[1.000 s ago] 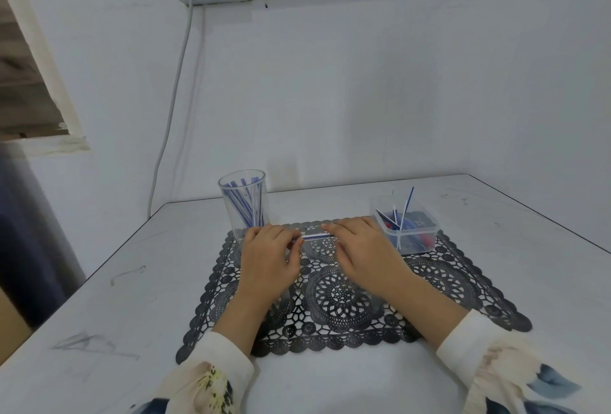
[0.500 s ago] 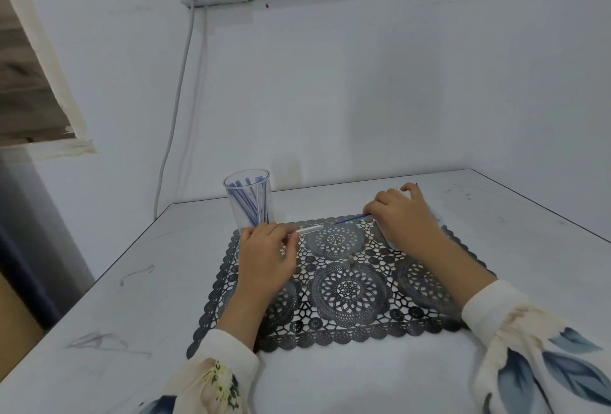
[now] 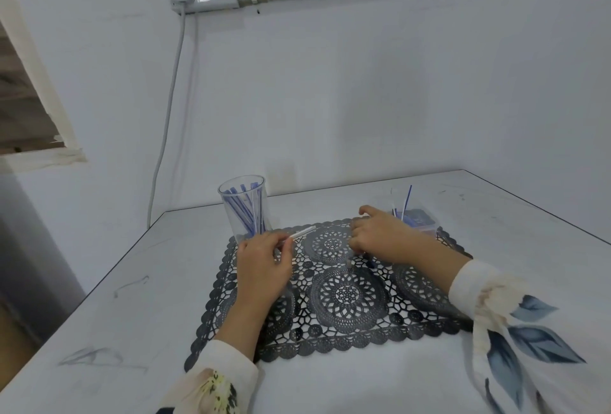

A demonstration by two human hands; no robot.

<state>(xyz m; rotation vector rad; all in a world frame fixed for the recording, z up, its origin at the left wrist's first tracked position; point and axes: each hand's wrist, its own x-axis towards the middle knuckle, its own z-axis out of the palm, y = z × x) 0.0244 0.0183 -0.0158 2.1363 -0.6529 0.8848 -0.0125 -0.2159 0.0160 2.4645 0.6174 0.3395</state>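
Hands: left hand (image 3: 264, 264) lies palm down on the mat (image 3: 347, 297), its thumb and forefinger pinching the near end of a tube (image 3: 302, 232). Right hand (image 3: 385, 236) is knuckles up just beside the box (image 3: 421, 220), fingers curled under, forefinger poking toward the wall.
Right grip: a dark blue tip (image 3: 370, 263) shows under the palm, perhaps a stick it holds; the view is too poor to tell.
Table (image 3: 132, 281): flat, pale grey, smooth, with faint scuffs.
Mat: dark grey, rectangular openwork like lace, with round medallions and a scalloped edge.
Glass (image 3: 244, 208): clear, smooth tumbler, upright at the mat's far left corner, just behind the left hand; thin blue sticks (image 3: 243, 211) lean inside.
Box: small, clear plastic, low-walled, at the mat's far right corner, with blue pieces inside and one stick standing up.
Tube look: thin, straight, white, matte, very slim.
Tube place: over the mat's far edge, between glass and right hand.
Tube axis: runs from the left fingertips away to the far right, free end toward the right hand.
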